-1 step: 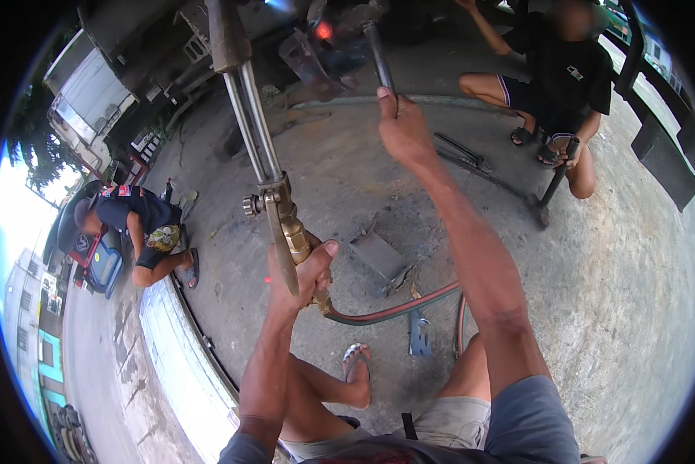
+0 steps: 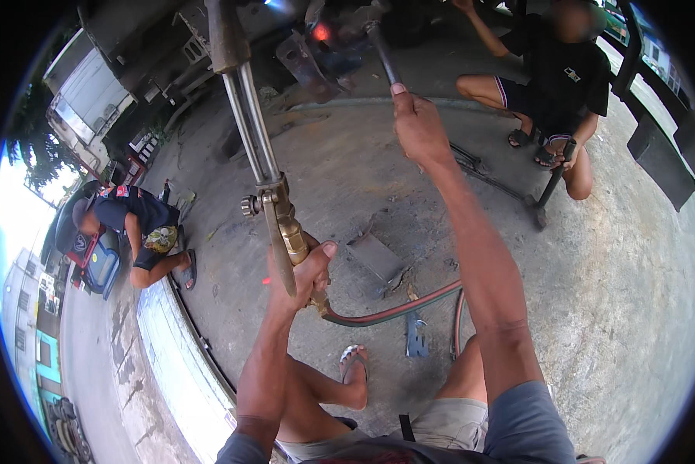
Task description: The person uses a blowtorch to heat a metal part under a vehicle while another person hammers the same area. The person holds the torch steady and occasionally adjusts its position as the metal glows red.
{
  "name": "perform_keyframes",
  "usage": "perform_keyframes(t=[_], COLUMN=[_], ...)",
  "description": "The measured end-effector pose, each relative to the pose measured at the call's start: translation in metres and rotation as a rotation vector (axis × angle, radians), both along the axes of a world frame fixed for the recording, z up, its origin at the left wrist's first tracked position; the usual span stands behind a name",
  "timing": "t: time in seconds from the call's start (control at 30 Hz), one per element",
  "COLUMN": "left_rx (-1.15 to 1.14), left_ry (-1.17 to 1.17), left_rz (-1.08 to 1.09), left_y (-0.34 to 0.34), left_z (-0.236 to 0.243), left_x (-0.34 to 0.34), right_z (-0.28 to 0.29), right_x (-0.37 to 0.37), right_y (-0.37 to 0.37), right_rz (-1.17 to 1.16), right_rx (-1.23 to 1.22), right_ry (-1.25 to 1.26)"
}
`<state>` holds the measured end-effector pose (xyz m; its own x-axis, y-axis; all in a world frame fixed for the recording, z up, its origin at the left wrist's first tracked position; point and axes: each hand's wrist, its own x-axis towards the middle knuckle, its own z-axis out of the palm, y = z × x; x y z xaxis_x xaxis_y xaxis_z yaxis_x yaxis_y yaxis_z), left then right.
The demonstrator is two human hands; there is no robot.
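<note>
My left hand (image 2: 309, 271) is closed around the brass grip end of a cutting torch (image 2: 256, 131), whose twin metal tubes run up and away from me. A blue flame (image 2: 276, 3) shows at the top edge; the torch's tip is out of the picture. My right hand (image 2: 422, 131) grips the handle of a hammer (image 2: 384, 56), its head up among dark metal parts under a vehicle. Just left of that head, a spot on the metal (image 2: 321, 32) glows red. Beside it hangs a bent, rusty bracket (image 2: 297, 58).
Red and green hoses (image 2: 378, 318) trail from the torch. A metal plate (image 2: 376, 259) and a blue-grey metal piece (image 2: 417, 336) lie on the concrete. At right a crouching person (image 2: 568, 85) holds a sledgehammer (image 2: 552, 185); long tools lie alongside. Another person (image 2: 143, 224) bends at left.
My right hand has shifted a little to the right, tilting the hammer handle further. The torch and my left hand have stayed nearly still.
</note>
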<state>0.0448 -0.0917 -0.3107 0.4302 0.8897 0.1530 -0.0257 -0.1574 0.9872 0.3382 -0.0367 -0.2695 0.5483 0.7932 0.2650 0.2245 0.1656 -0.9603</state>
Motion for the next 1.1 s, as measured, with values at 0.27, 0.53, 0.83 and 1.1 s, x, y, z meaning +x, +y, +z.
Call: perform_keyframes(t=[0.27, 0.53, 0.83, 1.1], left_rx=[0.022, 0.008, 0.009, 0.062], left_ry=[-0.027, -0.036, -0.039, -0.072], left_rz=[-0.018, -0.020, -0.036, -0.041], left_y=[0.001, 0.000, -0.002, -0.002], left_z=[0.001, 0.007, 0.004, 0.002], left_x=[0.000, 0.002, 0.001, 0.002], right_z=[0.012, -0.006, 0.027, 0.015], right_x=[-0.010, -0.029, -0.017, -0.030], right_y=[-0.090, 0.004, -0.092, -0.009], right_rz=[-0.167, -0.120, -0.209, -0.071], right_rx=[0.672, 0.220, 0.463, 0.164], right_ry=[0.330, -0.190, 0.033, -0.198])
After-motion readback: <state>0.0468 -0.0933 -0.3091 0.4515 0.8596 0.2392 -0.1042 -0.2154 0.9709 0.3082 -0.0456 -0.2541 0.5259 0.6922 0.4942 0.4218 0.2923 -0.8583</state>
